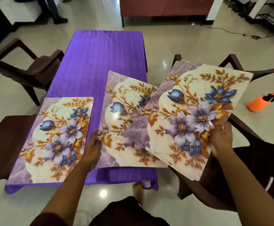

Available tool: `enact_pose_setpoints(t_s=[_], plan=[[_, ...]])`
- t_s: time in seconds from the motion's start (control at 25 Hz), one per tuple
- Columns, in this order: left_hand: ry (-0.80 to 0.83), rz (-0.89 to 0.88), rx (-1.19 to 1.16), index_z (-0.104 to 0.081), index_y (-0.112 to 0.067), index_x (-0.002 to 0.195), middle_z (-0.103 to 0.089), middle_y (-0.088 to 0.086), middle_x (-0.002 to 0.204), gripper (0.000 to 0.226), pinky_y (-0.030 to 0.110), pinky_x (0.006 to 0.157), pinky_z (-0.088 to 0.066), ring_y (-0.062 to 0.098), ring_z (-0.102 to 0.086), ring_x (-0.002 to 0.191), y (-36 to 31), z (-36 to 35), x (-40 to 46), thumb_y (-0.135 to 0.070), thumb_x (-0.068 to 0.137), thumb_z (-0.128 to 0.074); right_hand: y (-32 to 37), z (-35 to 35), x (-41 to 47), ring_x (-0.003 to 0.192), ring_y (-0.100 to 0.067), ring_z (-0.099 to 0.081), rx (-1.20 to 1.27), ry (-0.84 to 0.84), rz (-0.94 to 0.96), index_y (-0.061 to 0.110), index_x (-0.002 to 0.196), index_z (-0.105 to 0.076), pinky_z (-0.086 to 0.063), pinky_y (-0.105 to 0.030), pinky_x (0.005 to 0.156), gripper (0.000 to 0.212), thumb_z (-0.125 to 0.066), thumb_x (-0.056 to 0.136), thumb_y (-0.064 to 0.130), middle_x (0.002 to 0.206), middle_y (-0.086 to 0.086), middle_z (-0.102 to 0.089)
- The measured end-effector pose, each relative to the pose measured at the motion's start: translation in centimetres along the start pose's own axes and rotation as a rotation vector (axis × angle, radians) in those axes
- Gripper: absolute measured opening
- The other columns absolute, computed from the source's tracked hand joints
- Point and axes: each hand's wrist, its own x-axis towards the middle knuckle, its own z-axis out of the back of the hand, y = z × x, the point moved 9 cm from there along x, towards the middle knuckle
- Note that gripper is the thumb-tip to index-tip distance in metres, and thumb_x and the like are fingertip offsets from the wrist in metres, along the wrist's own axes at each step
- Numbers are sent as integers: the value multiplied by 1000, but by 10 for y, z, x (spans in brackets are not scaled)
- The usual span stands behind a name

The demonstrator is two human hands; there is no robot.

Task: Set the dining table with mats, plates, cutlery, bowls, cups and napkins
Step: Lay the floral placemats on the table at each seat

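Head view: L hand (92,148) grips middle mat (124,121); R hand (222,137) grips raised mat (198,115).

1. A purple tablecloth (97,62) covers the desk, hanging over its near edge.
2. Dark brown chairs stand round it — one at far left (26,69), one at near left (5,144), one at near right (255,176).
3. An orange spray bottle (260,102) with a black top lies on its side on the glossy pale floor (190,39), well right of the desk.
4. A maroon sofa (164,7) stands at the far end.
5. A black cable (240,32) trails across the floor near the sofa.
6. A standing person's legs (54,10) show at top left.
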Motion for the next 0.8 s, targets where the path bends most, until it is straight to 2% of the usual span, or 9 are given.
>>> enact_pose_setpoints(t_s=[0.12, 0.2, 0.32, 0.4, 0.44, 0.48, 0.56, 0.68, 0.8], plan=[[-41, 24, -36, -42, -19, 141, -57, -12, 120, 36, 10, 76, -48, -11, -58, 97, 4, 3, 29, -22, 106, -37, -2, 4, 23, 95, -16, -63, 80, -54, -53, 25, 122, -49, -53, -39, 84, 38, -60, 92, 5, 109, 0, -62], [-46, 20, -26, -45, -18, 136, -58, -14, 118, 32, 6, 74, -47, -12, -58, 102, 0, 4, 51, -21, 106, -36, -6, 5, 36, 102, -22, -63, 138, -90, -68, 20, 129, -47, -52, -43, 86, 43, -59, 92, 1, 118, -8, -61], [-56, -4, 42, -47, -18, 135, -63, -8, 110, 32, 13, 75, -52, -4, -63, 94, -8, 9, 85, -26, 105, -39, -14, 6, 51, 106, -28, -64, 130, -110, -95, 25, 117, -53, -52, -48, 85, 37, -65, 88, 5, 117, -10, -63], [-76, 10, 83, -44, -15, 140, -63, 17, 96, 39, 23, 63, -55, 11, -63, 70, -8, 15, 109, -29, 104, -43, -17, 9, 57, 100, -26, -62, 101, -120, -100, 36, 102, -54, -51, -49, 83, 33, -69, 84, 12, 108, -6, -62], [-82, 9, 109, -44, -14, 140, -59, 29, 103, 40, 32, 66, -58, 22, -65, 70, -7, 20, 120, -29, 103, -44, -18, 11, 58, 101, -26, -61, 91, -136, -103, 40, 98, -54, -51, -50, 84, 33, -71, 82, 16, 109, -6, -62], [-68, 16, 115, -44, -13, 139, -57, 31, 114, 39, 43, 79, -56, 34, -67, 84, -6, 23, 130, -29, 103, -45, -16, 13, 58, 104, -27, -61, 62, -150, -87, 41, 96, -54, -51, -50, 86, 32, -72, 81, 20, 112, -7, -61], [-30, 7, 138, -47, -15, 137, -61, 18, 124, 38, 46, 93, -50, 30, -63, 103, -7, 28, 145, -29, 102, -46, -12, 16, 56, 106, -24, -61, 43, -175, -66, 40, 97, -52, -52, -45, 87, 32, -70, 84, 17, 116, -6, -60], [-21, -12, 333, -52, -16, 130, -63, 5, 114, 30, 29, 79, -48, 21, -59, 100, -6, 38, 162, -23, 101, -52, -18, 21, 53, 98, -15, -61, 99, -208, -94, 36, 102, -50, -53, -39, 83, 34, -63, 90, 7, 106, 4, -61], [-158, -49, 580, -45, -7, 137, -60, 18, 119, 46, 33, 84, -42, 32, -57, 108, -2, 50, 168, -8, 93, -59, -25, 32, 52, 99, -14, -61, 146, -240, -123, 33, 104, -48, -53, -37, 80, 34, -59, 91, 4, 103, 9, -60]])
